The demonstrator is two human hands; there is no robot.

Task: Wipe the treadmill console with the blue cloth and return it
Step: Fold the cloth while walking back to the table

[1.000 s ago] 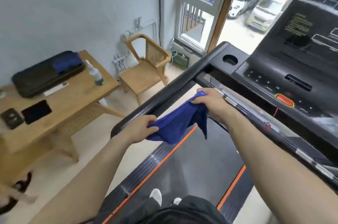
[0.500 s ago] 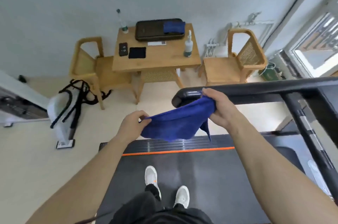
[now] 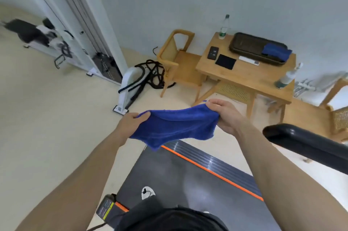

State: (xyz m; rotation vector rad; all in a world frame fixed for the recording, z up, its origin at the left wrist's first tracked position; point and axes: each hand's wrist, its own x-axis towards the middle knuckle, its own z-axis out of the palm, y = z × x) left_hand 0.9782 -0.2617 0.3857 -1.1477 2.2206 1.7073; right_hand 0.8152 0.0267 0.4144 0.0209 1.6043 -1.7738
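Observation:
The blue cloth (image 3: 175, 127) hangs stretched between both hands, over the rear corner of the treadmill belt (image 3: 190, 183). My left hand (image 3: 131, 123) pinches its left end and my right hand (image 3: 224, 115) grips its right end. The treadmill's black handrail (image 3: 301, 146) juts in from the right, apart from my right forearm. The console is out of view. On the wooden table (image 3: 250, 78) lies a dark tray (image 3: 250, 46) with another blue cloth (image 3: 276, 52) on its right end.
A spray bottle (image 3: 288, 78), a water bottle (image 3: 224, 29), a phone (image 3: 213, 53) and a black pad (image 3: 225, 61) sit on the table. Wooden chairs (image 3: 178, 61) flank it. A white exercise machine (image 3: 130, 87) with black cables stands on the floor to the left.
My view has swung left, away from the console and handrail. Both hands have kept hold of the cloth and spread it wider, off the rail.

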